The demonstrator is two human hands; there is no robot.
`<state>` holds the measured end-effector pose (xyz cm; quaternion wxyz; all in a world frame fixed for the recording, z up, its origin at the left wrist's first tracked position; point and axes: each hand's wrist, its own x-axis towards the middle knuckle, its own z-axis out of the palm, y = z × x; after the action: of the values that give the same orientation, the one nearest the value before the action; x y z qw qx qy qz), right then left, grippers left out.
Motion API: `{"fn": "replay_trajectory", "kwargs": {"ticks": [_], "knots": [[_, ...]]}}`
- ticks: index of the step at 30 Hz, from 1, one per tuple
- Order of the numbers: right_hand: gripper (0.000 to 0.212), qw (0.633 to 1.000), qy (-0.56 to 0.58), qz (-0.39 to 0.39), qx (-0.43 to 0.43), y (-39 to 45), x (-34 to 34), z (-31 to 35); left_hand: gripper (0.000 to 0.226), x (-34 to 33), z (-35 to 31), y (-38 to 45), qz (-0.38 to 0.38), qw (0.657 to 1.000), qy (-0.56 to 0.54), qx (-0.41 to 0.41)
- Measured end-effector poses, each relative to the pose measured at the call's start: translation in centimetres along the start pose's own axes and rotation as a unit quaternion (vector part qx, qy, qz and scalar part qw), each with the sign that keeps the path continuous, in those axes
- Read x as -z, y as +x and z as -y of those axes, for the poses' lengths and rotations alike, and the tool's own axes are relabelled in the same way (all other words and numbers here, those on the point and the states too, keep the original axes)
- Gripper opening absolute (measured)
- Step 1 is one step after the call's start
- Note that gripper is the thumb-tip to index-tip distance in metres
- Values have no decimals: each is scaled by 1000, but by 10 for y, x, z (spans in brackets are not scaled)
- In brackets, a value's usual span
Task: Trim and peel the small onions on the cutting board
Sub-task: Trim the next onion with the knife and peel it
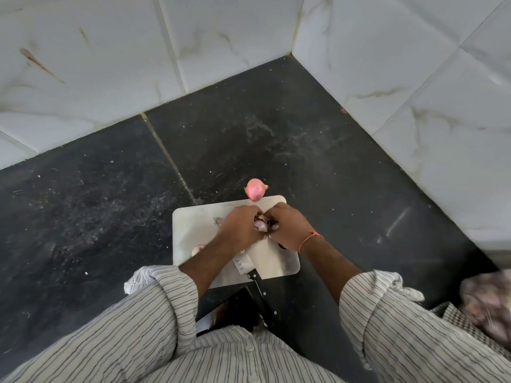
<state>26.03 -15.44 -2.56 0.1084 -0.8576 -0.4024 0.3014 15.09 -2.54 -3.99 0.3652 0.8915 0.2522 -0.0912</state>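
- A black-handled steel knife lies on the pale rectangular cutting board's near edge.
- Left hand and right hand both curl their fingers round a small, half-peeled, pale purple onion above the board.
- An unpeeled pink onion sits on the dark stone bench at the board's far edge.

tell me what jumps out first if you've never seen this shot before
Both hands meet over the middle of the pale cutting board: the left hand and right hand work a small onion between their fingers. Just beyond the board's far edge, a whole pink onion glows against the dark counter. A knife lies near the board's front edge, untouched.
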Motion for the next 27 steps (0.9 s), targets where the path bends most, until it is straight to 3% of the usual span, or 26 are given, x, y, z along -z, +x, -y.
{"fn": "replay_trajectory", "kwargs": {"ticks": [9,14,20,24,27], "knots": [[25,995,39,-59,-75,-13,-3,-11,17,-5,-19,5,4,1000,1,-26],[45,997,26,-53,-58,-20,3,-6,49,7,-22,11,41,998,31,-41],[50,994,-34,-68,-73,-10,34,-1,53,38,-9,5,20,998,63,-25],[55,993,29,-103,-42,14,41,9,26,53,7,4,-7,998,-51,27],[63,996,48,-78,-15,30,38,21,27,59,22,0,-63,990,-118,51]]}}
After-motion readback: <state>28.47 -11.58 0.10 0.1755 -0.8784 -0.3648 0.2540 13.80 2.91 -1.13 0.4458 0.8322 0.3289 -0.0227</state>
